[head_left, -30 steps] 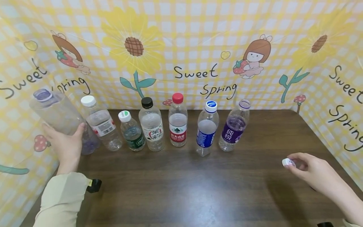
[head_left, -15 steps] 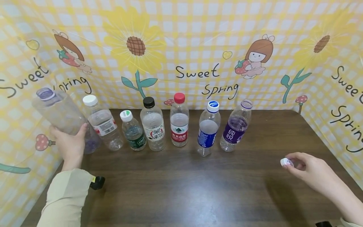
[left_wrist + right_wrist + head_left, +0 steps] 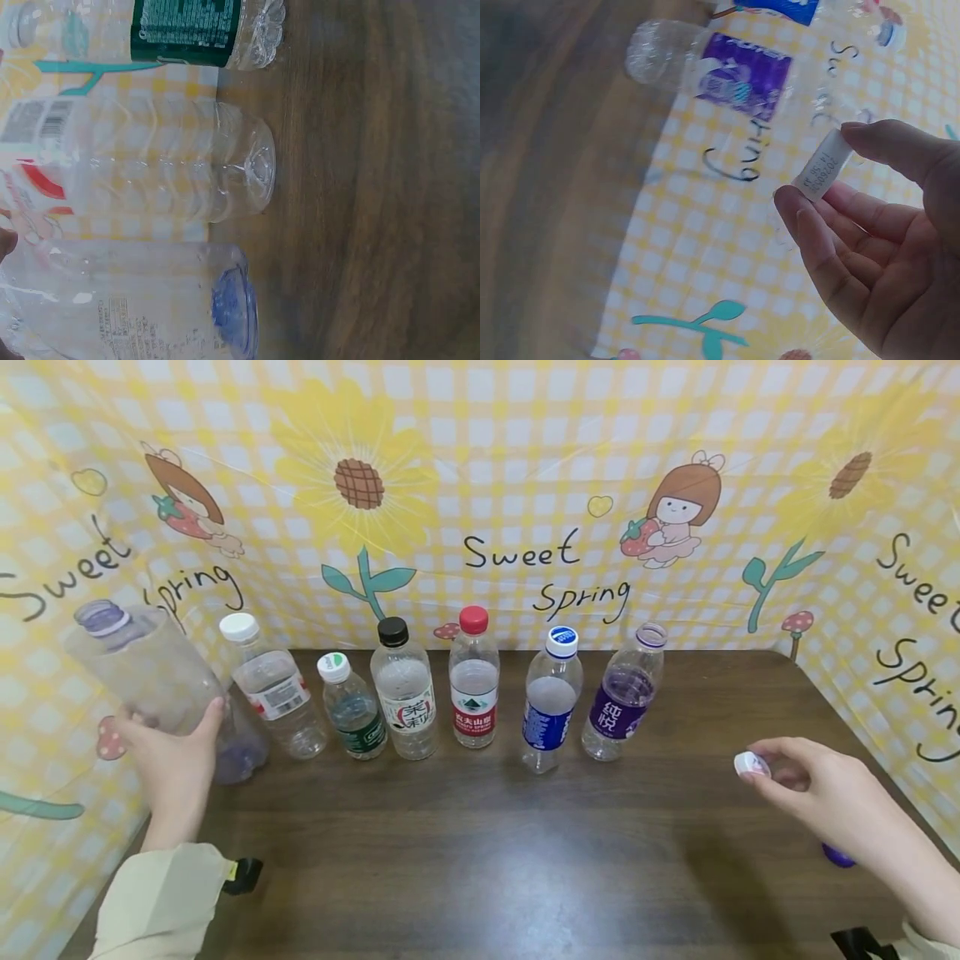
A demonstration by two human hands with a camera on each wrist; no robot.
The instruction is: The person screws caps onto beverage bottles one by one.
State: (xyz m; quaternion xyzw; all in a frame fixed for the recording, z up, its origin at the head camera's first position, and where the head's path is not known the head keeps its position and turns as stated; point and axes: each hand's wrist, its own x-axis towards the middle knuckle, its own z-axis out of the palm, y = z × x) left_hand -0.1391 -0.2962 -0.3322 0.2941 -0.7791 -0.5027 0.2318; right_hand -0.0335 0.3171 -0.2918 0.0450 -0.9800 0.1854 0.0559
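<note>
My left hand (image 3: pixel 176 768) grips a large clear bottle (image 3: pixel 150 668) with a bluish-purple base and an uncapped neck. It leans to the left, and its bluish base (image 3: pixel 236 315) shows in the left wrist view. Over the right side of the table, my right hand (image 3: pixel 821 789) pinches a white bottle cap (image 3: pixel 752 766) between thumb and fingers. Printed digits show on the side of that cap (image 3: pixel 823 165) in the right wrist view. Nearest to it among the standing bottles is the uncapped purple-label bottle (image 3: pixel 622 702).
Several capped bottles stand in a row: white-capped (image 3: pixel 273 693), small green-label (image 3: pixel 352 714), black-capped (image 3: pixel 405 697), red-capped (image 3: pixel 473 685) and blue-label (image 3: pixel 551 706). A purple cap (image 3: pixel 838 856) lies under my right forearm. A patterned cloth (image 3: pixel 480 468) backs the wooden table (image 3: pixel 480 852).
My left hand has shifted slightly left and down with the large bottle, which leans further left. My right hand has risen slightly with the white cap, and the purple cap has come into view.
</note>
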